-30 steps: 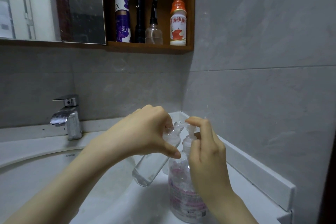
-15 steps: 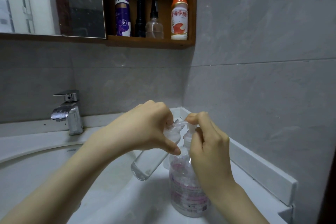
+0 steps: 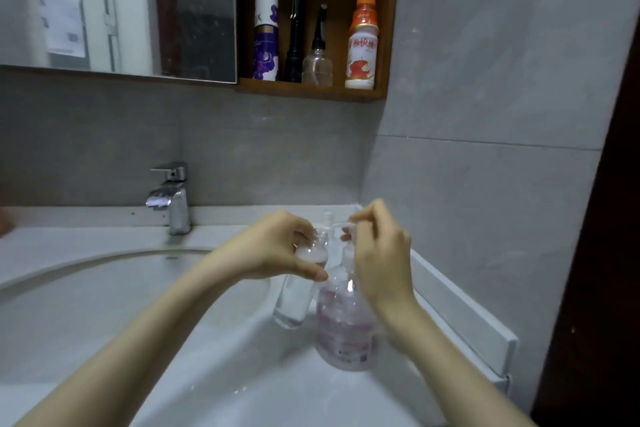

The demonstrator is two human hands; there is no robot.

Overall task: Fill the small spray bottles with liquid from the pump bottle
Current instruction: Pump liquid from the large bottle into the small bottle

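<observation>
By the faucet (image 3: 171, 199), over the right rim of the sink basin (image 3: 104, 263), the left hand (image 3: 273, 250) is gripping a small spray bottle (image 3: 294, 302) around its shoulder, fingers and thumb curled round it. The bottle is hanging tilted in the air with its sprayer off, its open neck leaning toward the pump's spout. Whitish froth is showing near its shoulder, but the clear body is making the level hard to read.

Just to its right, the pump bottle (image 3: 346, 329) is standing upright on the white counter (image 3: 311, 392). The right hand (image 3: 381, 260) is reaching over it, fingertips and thumb pinching the pump head from above.

Judging by this, the filling of this bottle is under way and not finished: its top is waiting to go back on. Something small and clear is standing behind the two hands, possibly another spray bottle; whether it is filled, I cannot tell.
</observation>
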